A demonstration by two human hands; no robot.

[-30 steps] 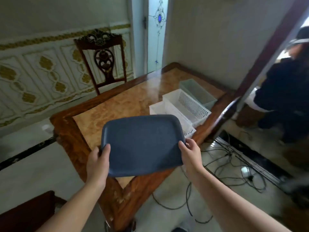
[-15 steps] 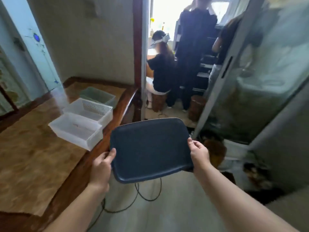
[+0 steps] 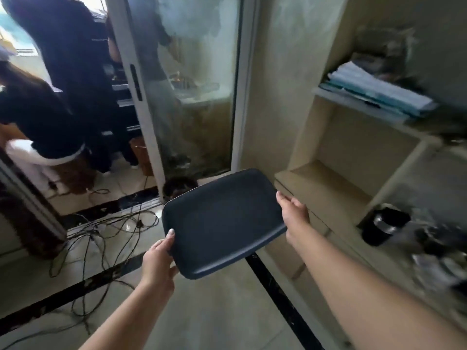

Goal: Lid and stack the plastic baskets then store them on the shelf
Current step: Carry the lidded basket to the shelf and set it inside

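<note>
Papers (image 3: 379, 93) are stacked on the upper board of the shelf (image 3: 326, 190). A dark cup (image 3: 384, 223) is stood in a lower compartment. Cables (image 3: 101, 231) are strewn across the floor (image 3: 214, 311).

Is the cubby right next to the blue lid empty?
Empty. The open shelf cubby beside the dark blue lid shows only bare board.

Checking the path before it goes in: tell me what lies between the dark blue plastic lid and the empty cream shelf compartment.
Nothing, in the head view: the dark blue plastic lid, gripped by both hands, hangs left of the empty cream shelf compartment; only open air and the right hand lie between.
</note>
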